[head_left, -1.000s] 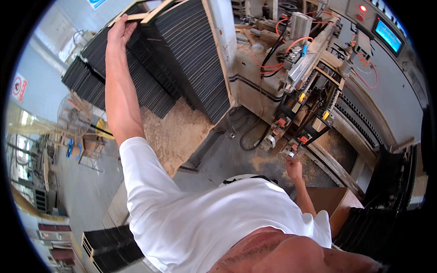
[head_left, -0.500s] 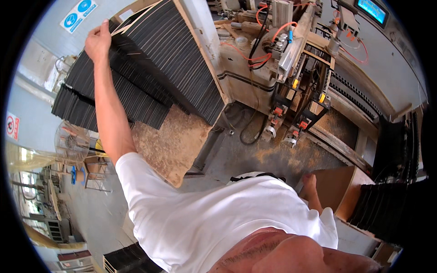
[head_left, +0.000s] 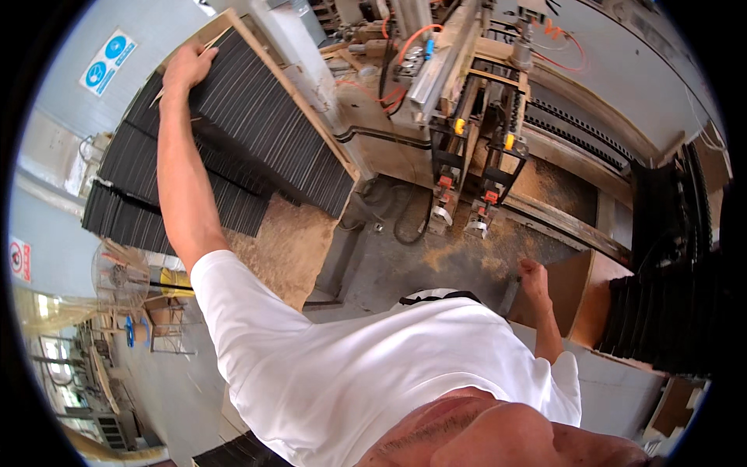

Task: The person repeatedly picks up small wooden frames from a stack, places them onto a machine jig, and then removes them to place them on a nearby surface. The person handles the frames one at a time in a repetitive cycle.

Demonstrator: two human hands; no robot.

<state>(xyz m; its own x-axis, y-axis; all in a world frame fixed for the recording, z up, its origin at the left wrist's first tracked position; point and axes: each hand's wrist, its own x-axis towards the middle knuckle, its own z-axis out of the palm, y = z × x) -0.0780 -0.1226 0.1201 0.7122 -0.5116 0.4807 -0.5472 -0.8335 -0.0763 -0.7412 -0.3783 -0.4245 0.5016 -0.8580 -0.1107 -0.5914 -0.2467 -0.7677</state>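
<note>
My left arm reaches up to the far left, and my left hand (head_left: 187, 68) is closed at the top of a tall stack of thin black panels (head_left: 253, 101). Its fingers curl over the panel edges, and a pale edge shows beside the wrist. More black panels (head_left: 128, 167) stand in lower rows left of the arm. Under them lies a worn brown board (head_left: 284, 245). On the other side, my right hand (head_left: 534, 278) hangs with curled fingers beside a brown wooden box (head_left: 580, 292); nothing shows in it.
A machine with metal rails (head_left: 576, 128), orange air hoses (head_left: 416, 43) and clamps (head_left: 478, 214) fills the far right. Sawdust (head_left: 459, 257) covers the floor there. More black panels (head_left: 646, 319) are stacked at the right. A fan (head_left: 120, 272) stands at the left.
My left hand has shifted slightly toward the stack's inner side, and the pale-edged panel there has moved left. My right hand has come up and forward beside the box. The view has turned right.
</note>
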